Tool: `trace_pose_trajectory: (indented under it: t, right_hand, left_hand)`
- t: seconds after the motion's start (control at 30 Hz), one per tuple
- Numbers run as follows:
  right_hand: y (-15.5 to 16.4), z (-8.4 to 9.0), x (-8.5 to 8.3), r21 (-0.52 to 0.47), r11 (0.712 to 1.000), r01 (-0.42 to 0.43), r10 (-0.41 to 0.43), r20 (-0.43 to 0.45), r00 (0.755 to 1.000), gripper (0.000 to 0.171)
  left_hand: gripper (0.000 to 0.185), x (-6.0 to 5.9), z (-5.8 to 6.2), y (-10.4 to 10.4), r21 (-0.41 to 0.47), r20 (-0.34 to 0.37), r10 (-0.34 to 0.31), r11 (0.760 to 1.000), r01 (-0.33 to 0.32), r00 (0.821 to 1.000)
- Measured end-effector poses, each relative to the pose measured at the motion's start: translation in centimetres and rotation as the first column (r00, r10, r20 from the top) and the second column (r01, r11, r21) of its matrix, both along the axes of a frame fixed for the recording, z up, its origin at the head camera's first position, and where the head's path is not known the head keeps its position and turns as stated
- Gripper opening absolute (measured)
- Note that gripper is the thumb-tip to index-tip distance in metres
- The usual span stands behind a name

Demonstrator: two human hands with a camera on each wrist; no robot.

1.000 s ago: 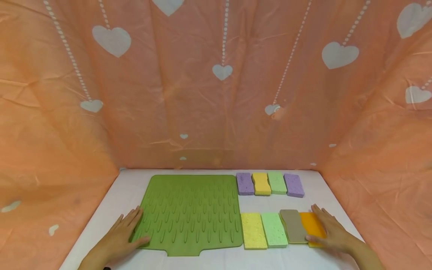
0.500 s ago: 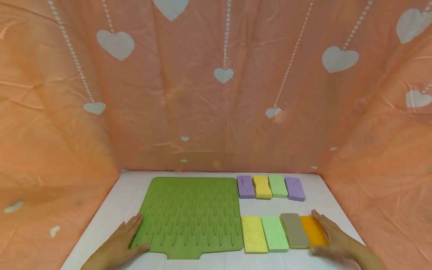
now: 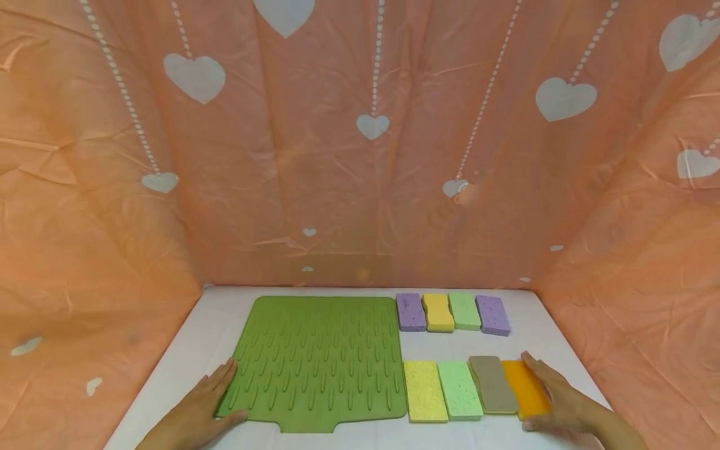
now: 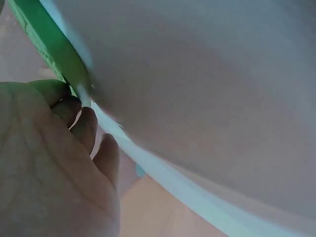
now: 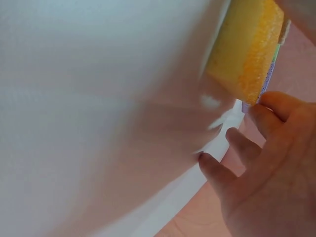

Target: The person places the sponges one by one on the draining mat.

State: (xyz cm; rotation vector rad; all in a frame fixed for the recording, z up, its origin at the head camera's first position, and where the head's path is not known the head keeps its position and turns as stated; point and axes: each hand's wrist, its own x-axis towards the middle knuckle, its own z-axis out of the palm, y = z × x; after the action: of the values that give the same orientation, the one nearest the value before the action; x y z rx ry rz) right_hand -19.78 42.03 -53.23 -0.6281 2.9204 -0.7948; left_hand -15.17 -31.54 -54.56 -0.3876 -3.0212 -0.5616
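A green silicone drying mat [image 3: 317,362] with raised ridges lies flat on the left of the table. My left hand [image 3: 194,406] is spread at its left edge, the fingertips along the side and the thumb at the front corner. In the left wrist view the fingers [image 4: 86,128] are loosely extended by the mat's edge [image 4: 54,44]. At the right end of the front row, my right hand [image 3: 565,400] stands beside an orange sponge [image 3: 525,389], index finger along its right side and thumb near its front corner. The right wrist view shows relaxed fingers [image 5: 217,173] beside that sponge [image 5: 244,47].
Left of the orange sponge lie a grey-brown sponge [image 3: 493,384], a green sponge [image 3: 459,390] and a yellow sponge [image 3: 425,392]. Behind them runs a row with purple [image 3: 411,312], yellow [image 3: 438,312], green [image 3: 464,311] and purple [image 3: 493,315] sponges. Orange heart-printed cloth [image 3: 337,187] encloses the white table.
My right thumb has slid off the orange sponge's top to its front corner, and that hand has eased slightly outward. The left hand stays at the mat; the head view has tilted up a little.
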Motion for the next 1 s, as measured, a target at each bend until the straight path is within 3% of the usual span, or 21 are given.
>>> trace_pose_trajectory:
  t: [0.3,0.67,1.0]
  right_hand:
    - [-0.2,0.0,0.1,-0.002,1.000,-0.023,0.023,-0.041,0.999,0.121]
    - [0.2,0.6,0.2,0.074,0.996,0.043,-0.038,-0.074,0.997,0.119]
    - [0.7,1.1,0.2,0.012,1.000,0.007,-0.003,-0.269,0.963,0.122]
  left_hand:
    - [0.108,-0.3,0.0,0.0,0.002,0.032,0.008,1.000,-0.008,0.999]
    - [0.111,-0.5,0.4,0.1,0.025,0.095,0.001,1.000,-0.003,0.995]
    - [0.114,-0.7,0.6,0.1,-0.007,0.097,-0.025,1.000,0.025,0.995]
